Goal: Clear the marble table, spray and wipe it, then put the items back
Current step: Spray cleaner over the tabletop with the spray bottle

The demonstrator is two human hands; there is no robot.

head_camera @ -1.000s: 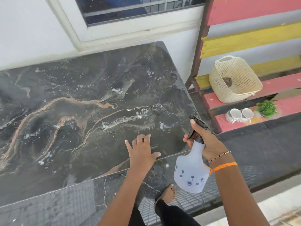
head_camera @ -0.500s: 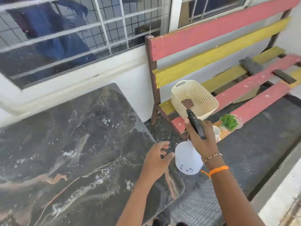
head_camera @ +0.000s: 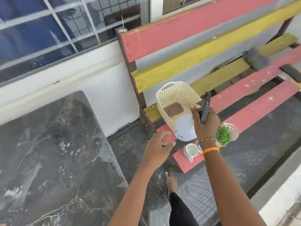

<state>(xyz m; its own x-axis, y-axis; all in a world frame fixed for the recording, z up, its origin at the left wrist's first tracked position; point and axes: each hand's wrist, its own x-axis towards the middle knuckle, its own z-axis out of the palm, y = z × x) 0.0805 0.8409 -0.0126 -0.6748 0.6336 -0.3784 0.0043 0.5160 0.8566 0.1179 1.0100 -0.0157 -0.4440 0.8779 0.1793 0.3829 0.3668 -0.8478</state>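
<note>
Both hands have swung off the marble table point(head_camera: 53, 160) toward the bench point(head_camera: 254, 93) since a second ago. Nearest, the left hand point(head_camera: 157, 146) no longer lies flat on the stone; it hangs over the floor with fingers loosely curled, holding nothing. Beyond it the right hand point(head_camera: 206, 123) still grips the spray bottle point(head_camera: 184, 128) by its dark trigger head, now above the bench seat beside the basket point(head_camera: 177, 93), cup point(head_camera: 191, 150) and plant point(head_camera: 224, 135). Judging by this, spraying is over and a wiping cloth is probably wanted; the grey cloth point(head_camera: 255, 58) lies farther along.
</note>
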